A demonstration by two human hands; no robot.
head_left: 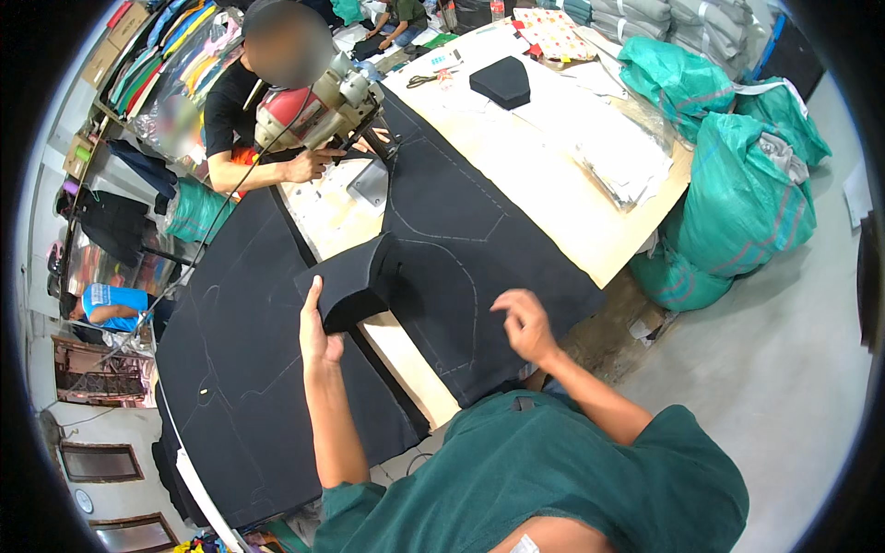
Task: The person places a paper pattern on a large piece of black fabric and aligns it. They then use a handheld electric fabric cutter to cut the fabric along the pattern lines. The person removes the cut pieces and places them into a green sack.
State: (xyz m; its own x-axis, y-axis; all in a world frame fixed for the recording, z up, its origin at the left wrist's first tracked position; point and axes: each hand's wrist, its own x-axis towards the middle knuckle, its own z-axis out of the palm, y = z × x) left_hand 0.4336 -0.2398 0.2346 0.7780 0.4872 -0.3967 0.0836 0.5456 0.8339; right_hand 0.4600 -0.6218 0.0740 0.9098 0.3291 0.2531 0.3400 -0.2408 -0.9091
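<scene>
My left hand (318,334) grips the near edge of a thick stack of cut black fabric pieces (355,281), lifted a little off the table. My right hand (522,323) hovers over a large black fabric layer (461,240) marked with chalk pattern lines, fingers loosely curled and holding nothing. A second wide black fabric layer (244,341), also chalk-marked, lies to the left of the stack. Bare pale tabletop (406,364) shows in the gap between the two layers.
Across the table a person's hand (312,164) holds an upright fabric cutting machine (318,101) at the fabric's far end. Another black stack (502,81), scissors (422,80) and papers (622,152) lie farther on. Green sacks (737,194) stand at the right of the table.
</scene>
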